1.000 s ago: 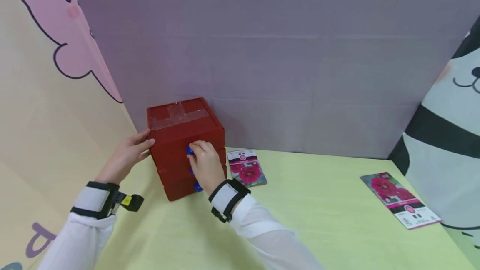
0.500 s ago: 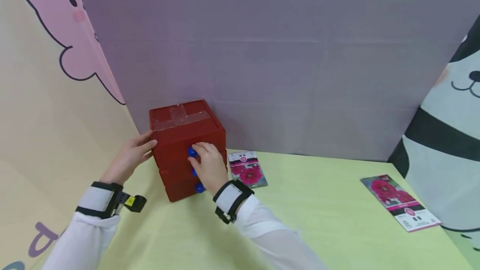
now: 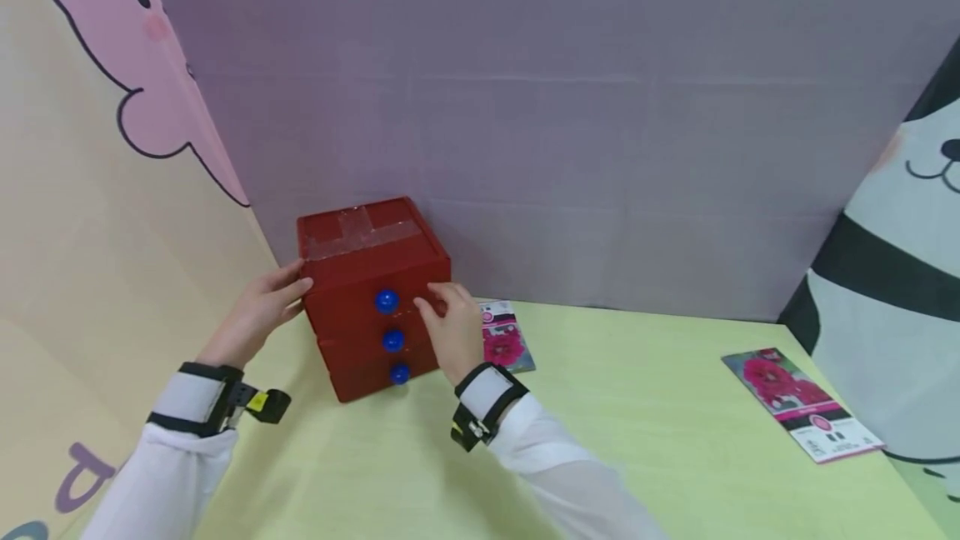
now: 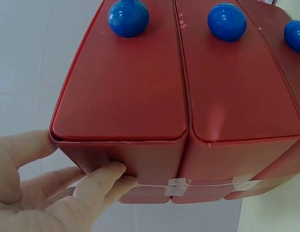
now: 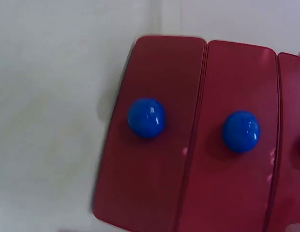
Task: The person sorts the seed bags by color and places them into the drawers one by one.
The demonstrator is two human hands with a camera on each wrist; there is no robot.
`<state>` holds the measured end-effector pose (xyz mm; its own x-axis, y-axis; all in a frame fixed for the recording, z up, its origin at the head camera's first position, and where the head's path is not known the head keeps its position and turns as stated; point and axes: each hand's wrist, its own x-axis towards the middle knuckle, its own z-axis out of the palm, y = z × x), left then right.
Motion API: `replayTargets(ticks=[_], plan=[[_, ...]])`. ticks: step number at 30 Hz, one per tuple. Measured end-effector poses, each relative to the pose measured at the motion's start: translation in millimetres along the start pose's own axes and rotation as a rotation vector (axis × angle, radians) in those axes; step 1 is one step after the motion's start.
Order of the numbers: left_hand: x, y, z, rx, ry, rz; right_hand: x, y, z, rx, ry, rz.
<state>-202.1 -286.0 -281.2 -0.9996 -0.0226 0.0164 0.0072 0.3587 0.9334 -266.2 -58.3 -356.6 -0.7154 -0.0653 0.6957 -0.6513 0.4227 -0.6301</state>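
Observation:
A dark red three-drawer box (image 3: 352, 307) stands at the back left, each drawer front bearing a round blue knob, and its drawers look pushed in. My left hand (image 3: 258, 311) rests against the box's left side near the top, fingers spread on the side wall and at the top edge in the left wrist view. My right hand (image 3: 456, 327) hovers at the right part of the front, thumb and fingers apart with nothing between them. It is right of the top knob (image 3: 387, 301). The right wrist view shows the lower knob (image 5: 146, 118) and middle knob (image 5: 241, 131) untouched.
A flat packet printed with pink flowers (image 3: 506, 347) lies right of the box, partly hidden behind my right hand. Another such packet (image 3: 802, 402) lies at the table's right side. A grey cloth wall (image 3: 600, 148) rises behind the pale green table (image 3: 630, 415).
My right hand has let go of the top knob and moved right, uncovering all the knobs. My left hand has stayed on the box's side.

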Motion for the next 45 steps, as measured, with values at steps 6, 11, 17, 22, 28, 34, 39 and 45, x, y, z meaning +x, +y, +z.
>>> replayTargets(ticks=[6,11,17,22,28,34,39,45], plan=[[0.8,-1.0,-0.5,-0.006,-0.004,-0.002,-11.7,6,5,0.018,0.009,0.141],[1.1,-2.5,-1.3,0.002,-0.005,0.008,-24.5,8,13,0.05,0.019,0.247],[1.3,-2.7,-0.7,0.004,-0.002,-0.004,-36.1,4,20,0.148,0.012,0.347],[1.5,-2.1,-0.5,0.008,0.005,-0.014,-39.7,1,25,0.167,0.0,0.369],[0.1,-0.2,-0.3,0.0,0.006,-0.013,-43.0,0,31,0.168,-0.018,0.376],[-0.3,0.9,0.5,-0.006,0.005,-0.006,-45.1,-2,35,0.152,-0.006,0.369],[0.1,0.5,0.0,-0.012,0.007,-0.007,-45.7,-5,38,0.149,0.001,0.336],[-0.6,1.7,1.3,-0.011,0.015,-0.011,-47.6,-6,45,0.141,-0.002,0.304]])
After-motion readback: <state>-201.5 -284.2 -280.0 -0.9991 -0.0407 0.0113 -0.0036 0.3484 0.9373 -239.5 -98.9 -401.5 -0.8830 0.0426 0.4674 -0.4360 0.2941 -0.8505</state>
